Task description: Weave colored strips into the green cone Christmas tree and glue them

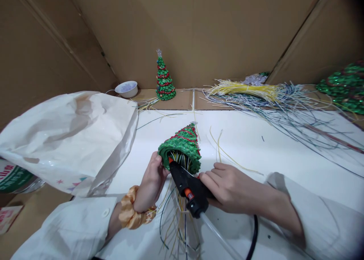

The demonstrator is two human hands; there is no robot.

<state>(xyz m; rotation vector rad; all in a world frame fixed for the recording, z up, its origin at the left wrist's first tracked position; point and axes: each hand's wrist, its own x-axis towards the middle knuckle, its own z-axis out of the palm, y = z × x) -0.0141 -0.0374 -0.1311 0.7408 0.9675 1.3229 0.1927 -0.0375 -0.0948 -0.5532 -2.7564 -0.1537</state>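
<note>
My left hand (152, 180) grips the rim of a small green glittery Christmas tree cone (182, 146) with red trim, tipped so its open base faces me. Coloured fibre strands (178, 218) hang out of the base toward me. My right hand (227, 186) is closed around a black hot glue gun (189, 188), whose orange nozzle points into the cone's base. A clear glue stick (216, 235) juts from the gun's back, and a black cord (253, 237) trails off below.
A finished little tree (164, 78) stands at the back next to a small white bowl (126, 88). A large white bag (68, 138) lies at the left. Bundles of yellow and blue strands (256, 93) spread across the back right, with green glittery pieces (345, 85) at the far right. Cardboard walls surround the white table (256, 146).
</note>
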